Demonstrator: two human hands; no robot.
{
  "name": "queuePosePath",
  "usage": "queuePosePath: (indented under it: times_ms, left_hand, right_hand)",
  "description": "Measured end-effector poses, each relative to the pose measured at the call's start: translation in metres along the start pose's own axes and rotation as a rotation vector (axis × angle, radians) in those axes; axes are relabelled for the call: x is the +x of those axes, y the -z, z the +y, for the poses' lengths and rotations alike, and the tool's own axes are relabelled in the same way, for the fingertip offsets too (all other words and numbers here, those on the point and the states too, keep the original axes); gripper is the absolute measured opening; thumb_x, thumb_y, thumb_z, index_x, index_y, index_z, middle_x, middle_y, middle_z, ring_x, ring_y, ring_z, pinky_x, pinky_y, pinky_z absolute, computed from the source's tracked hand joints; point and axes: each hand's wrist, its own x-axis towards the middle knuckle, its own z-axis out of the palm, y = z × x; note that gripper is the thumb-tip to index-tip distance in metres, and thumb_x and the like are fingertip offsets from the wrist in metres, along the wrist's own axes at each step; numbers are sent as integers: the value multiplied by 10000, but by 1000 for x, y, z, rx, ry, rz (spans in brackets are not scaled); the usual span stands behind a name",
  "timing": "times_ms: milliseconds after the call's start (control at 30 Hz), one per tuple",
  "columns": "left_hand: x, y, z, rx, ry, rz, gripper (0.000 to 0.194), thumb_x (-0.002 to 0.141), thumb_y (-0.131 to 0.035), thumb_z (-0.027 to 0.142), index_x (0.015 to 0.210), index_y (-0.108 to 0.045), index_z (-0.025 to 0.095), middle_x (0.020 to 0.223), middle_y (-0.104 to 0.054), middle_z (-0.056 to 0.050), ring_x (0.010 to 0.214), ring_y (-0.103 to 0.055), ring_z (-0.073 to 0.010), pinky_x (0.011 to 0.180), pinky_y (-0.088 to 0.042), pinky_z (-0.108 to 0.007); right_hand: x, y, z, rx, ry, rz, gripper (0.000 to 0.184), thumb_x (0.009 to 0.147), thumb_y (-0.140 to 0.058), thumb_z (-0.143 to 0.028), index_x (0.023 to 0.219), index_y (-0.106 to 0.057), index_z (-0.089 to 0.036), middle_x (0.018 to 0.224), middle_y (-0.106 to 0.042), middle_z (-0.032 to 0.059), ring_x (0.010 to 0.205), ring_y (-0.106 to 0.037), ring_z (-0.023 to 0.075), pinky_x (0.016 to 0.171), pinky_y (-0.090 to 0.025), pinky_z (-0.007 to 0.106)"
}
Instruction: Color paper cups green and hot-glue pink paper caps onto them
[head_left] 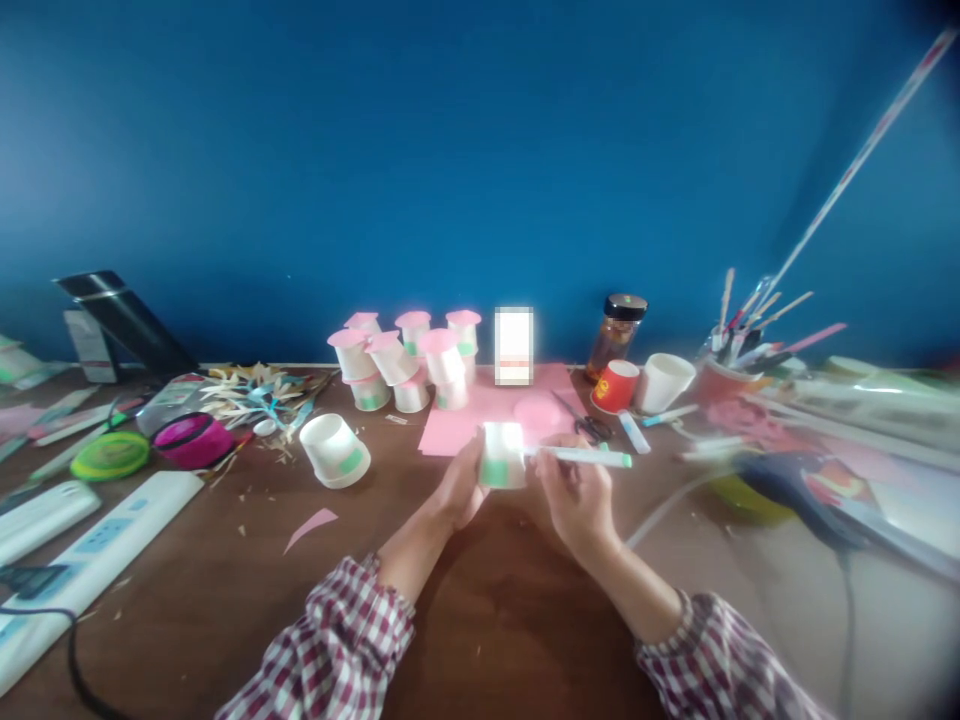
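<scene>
Near the middle of the table, my left hand [463,482] is closed around a small white paper cup [513,445] with a green patch low on its side. My right hand [581,500] pinches a white marker pen [589,457] with a green end, its other end at the cup's right edge. Whether the tip touches the cup is too blurred to tell. Just behind lies pink paper [487,405] with a pink disc [536,408] on it and dark scissors [592,428] at its right. Another white cup [335,452] with a green patch stands to the left.
Several white cups with pink tops [405,355] are stacked at the back. A dark-lidded jar [616,335], a red cup [616,385] and a white cup [664,383] stand right of them. A white power strip [105,540] lies left; a pen holder [724,380] stands right.
</scene>
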Motion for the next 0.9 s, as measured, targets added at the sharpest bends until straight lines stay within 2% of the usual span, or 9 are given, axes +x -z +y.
queuePosePath:
  times_ms: [233, 567, 900]
  left_hand:
    - [-2, -1, -1, 28, -13, -26, 468, 855, -468, 484, 1093, -626, 114, 1010, -686, -111, 1023, -597, -253, 923, -426, -364]
    - [-1, 0, -3, 71, -16, -35, 469, 872, -433, 484, 1100, -623, 121, 1031, -681, -99, 1038, -586, -235, 926, -412, -332]
    - [-1, 0, -4, 83, -28, -47, 479, 864, -441, 500, 1097, -624, 123, 1022, -679, -93, 1037, -578, -239, 929, -398, -344]
  right_hand:
    - [2, 2, 4, -73, 11, 2, 139, 859, -513, -305, 813, -573, -189, 658, -620, 13, 564, -579, 125, 511, -462, 210]
    - [2, 1, 2, -36, -24, -38, 120, 858, -510, -299, 841, -556, -189, 701, -627, 23, 604, -600, 143, 529, -471, 220]
    - [3, 1, 4, -53, 14, -26, 103, 853, -518, -272, 847, -557, -177, 694, -608, 10, 588, -576, 127, 529, -460, 206]
